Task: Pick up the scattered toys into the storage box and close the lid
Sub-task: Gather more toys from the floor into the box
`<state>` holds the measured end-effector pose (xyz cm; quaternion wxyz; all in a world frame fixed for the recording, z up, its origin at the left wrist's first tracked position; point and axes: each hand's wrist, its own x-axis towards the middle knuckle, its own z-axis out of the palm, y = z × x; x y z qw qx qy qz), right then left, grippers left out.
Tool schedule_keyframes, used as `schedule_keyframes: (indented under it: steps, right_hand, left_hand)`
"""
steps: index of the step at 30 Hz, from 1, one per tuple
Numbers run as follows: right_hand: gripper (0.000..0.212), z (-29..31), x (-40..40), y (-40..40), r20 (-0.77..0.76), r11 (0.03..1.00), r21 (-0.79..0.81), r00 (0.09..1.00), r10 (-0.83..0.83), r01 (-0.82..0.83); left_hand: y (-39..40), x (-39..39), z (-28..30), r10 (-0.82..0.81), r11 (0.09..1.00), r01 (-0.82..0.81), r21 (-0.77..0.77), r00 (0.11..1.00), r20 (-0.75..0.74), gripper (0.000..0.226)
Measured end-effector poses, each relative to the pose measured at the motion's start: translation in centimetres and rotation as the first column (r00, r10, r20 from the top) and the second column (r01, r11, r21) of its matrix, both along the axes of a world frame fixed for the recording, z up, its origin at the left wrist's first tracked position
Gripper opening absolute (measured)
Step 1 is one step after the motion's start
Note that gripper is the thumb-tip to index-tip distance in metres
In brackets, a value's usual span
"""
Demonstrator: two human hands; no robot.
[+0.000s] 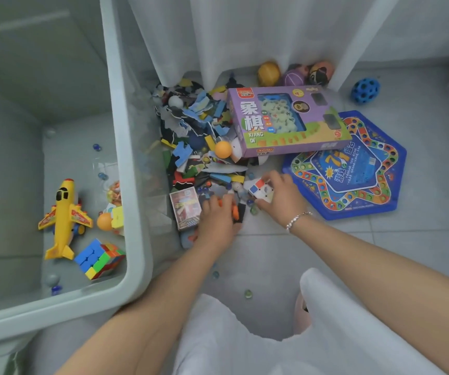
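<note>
Storage box [134, 185]: large, pale grey-green rigid plastic, standing open on the floor at the person's left. Lid not in view. Already inside: yellow toy plane [65, 220], colour cube [100, 257], an orange ball, a few marbles.

Hexagonal game board [380, 169], blue: flat on the floor at right, looks stiff and thin. Best lifted by an edge, likely awkward flat.

Purple chess box [285, 123]: cardboard, probably light, overlapping the board's upper corner. Grip across the short sides; the window panel may dent.

Puzzle heap [199, 136]: loose flat pieces between storage box and chess box. Light, floppy, best scooped in handfuls rather than pinched.

Balls [268, 73] by the curtain, and a blue holed ball [365, 89] well apart; these will roll.

Small card box [185, 208]: light, stiff, just left of the left hand.

Right hand [280, 196]: fingers curled round a small white cube [259, 189], hard and easily held.

Left hand [218, 220]: fingers curled down onto small orange bits in the heap; whether it truly holds them, cannot tell.

Marbles [248, 293]: glassy, slippery, scattered.

Floor: smooth pale grey tile. White curtain hangs behind the pile.
</note>
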<state>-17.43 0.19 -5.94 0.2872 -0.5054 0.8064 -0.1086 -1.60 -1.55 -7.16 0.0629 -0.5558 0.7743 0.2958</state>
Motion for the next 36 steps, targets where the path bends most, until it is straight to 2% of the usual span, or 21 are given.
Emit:
schedule_keyframes:
  steps: [2, 3, 5, 7, 9, 11, 13, 17, 21, 24, 28, 30, 32, 36]
  right_hand:
    - [0.052, -0.1, 0.5, 0.6, -0.005, 1.0, -0.004, 1.0, 0.016, -0.016]
    - [0.053, -0.2, 0.6, 0.9, -0.004, 1.0, -0.002, 1.0, 0.023, -0.023]
    - [0.053, -0.3, 0.7, 1.6, 0.031, 1.0, -0.005, 0.999, -0.013, 0.013]
    - [0.053, -0.3, 0.8, 2.2, 0.08, 0.996, -0.026, 0.994, -0.079, 0.081]
    - [0.054, -0.2, 0.8, 2.7, 0.126, 0.992, -0.032, 0.985, -0.121, 0.126]
    - [0.055, -0.1, 0.9, 2.9, 0.17, 0.988, -0.034, 0.975, -0.146, 0.153]
    - [0.056, 0.0, 1.1, 2.9, 0.214, 0.984, -0.033, 0.963, -0.166, 0.177]
    - [0.062, -0.1, 1.2, 3.0, 0.254, 0.982, -0.03, 0.951, -0.174, 0.187]
    - [0.071, -0.2, 0.9, 3.3, 0.235, 0.981, -0.007, 0.954, -0.188, 0.195]
    - [0.075, -0.3, 0.6, 3.5, 0.193, 0.98, 0.006, 0.962, -0.194, 0.197]
    - [0.079, -0.5, 0.5, 3.8, 0.114, 0.986, 0.13, 0.986, -0.123, 0.108]
    - [0.078, -0.6, 0.5, 3.8, 0.162, 0.976, 0.171, 0.973, -0.161, 0.133]
    - [0.076, -0.6, 0.4, 3.7, 0.235, 0.97, 0.185, 0.951, -0.201, 0.159]
    - [0.069, -0.1, 0.5, 3.6, 0.402, 0.964, 0.181, 0.879, -0.255, 0.196]
  left_hand:
    - [0.4, 0.2, -0.3, -0.035, 0.999, 0.035, -0.016, 0.999, -0.02, 0.058]
    - [0.5, 0.2, -0.2, 0.01, 1.0, -0.01, -0.009, 0.998, -0.068, 0.063]
    - [0.6, 0.2, 0.4, 0.182, 0.983, -0.185, 0.0, 0.963, -0.198, 0.066]
    - [0.5, 0.5, 0.8, 0.368, 0.921, -0.389, -0.018, 0.885, -0.285, 0.066]
    - [0.5, 1.4, 0.8, 0.449, 0.871, -0.48, -0.1, 0.863, -0.229, 0.063]
    - [0.5, 2.4, 0.3, 0.421, 0.876, -0.43, -0.217, 0.903, -0.088, 0.057]
    - [0.5, 2.8, -0.2, 0.384, 0.895, -0.382, -0.229, 0.923, -0.036, 0.057]
    - [0.3, 2.6, -0.7, 0.405, 0.906, -0.41, -0.106, 0.912, -0.062, 0.063]
    - [-0.3, 2.9, -0.7, 0.404, 0.909, -0.408, -0.082, 0.913, -0.059, 0.065]
    - [-0.3, 2.8, -0.4, 0.411, 0.905, -0.421, -0.066, 0.903, -0.125, 0.068]
    - [-0.7, 2.5, -0.2, 0.464, 0.886, -0.463, 0.033, 0.878, -0.121, 0.099]
    - [-0.8, 2.3, -0.1, 0.491, 0.869, -0.48, 0.124, 0.868, -0.081, 0.103]
    - [-0.7, 2.2, -0.1, 0.47, 0.879, -0.458, 0.135, 0.88, -0.074, 0.097]
    - [-0.2, 2.6, -0.3, 0.473, 0.88, -0.456, 0.129, 0.862, -0.181, 0.086]
